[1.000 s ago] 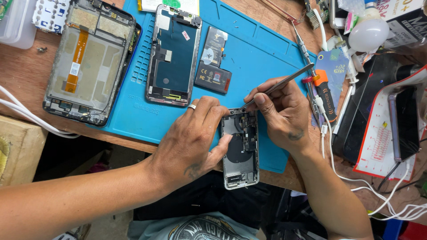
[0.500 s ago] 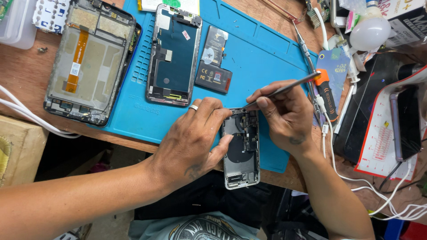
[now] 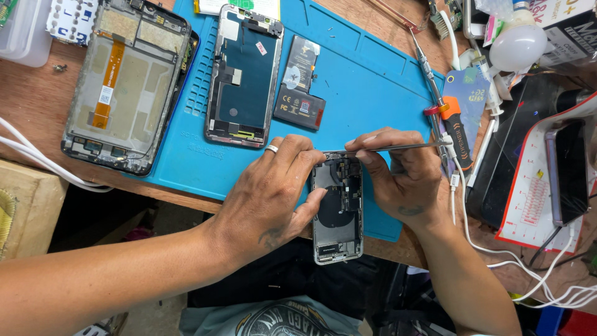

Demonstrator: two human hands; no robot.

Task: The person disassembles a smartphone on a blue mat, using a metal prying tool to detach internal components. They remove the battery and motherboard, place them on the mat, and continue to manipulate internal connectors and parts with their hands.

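Your left hand [image 3: 273,199] presses down on the open phone [image 3: 337,214] in the lower middle of the frame, so it stays put at the edge of the blue mat [image 3: 373,93]. Your right hand [image 3: 398,180] pinches thin tweezers [image 3: 385,148] and lays them almost flat, so the tip reaches the small parts at the top of the phone. A screen [image 3: 244,74] and a battery [image 3: 300,84] wait higher up on the mat. A moment ago the tweezers tilted up more; now they lie lower.

Bare forearms, ringed left hand [image 3: 264,199]
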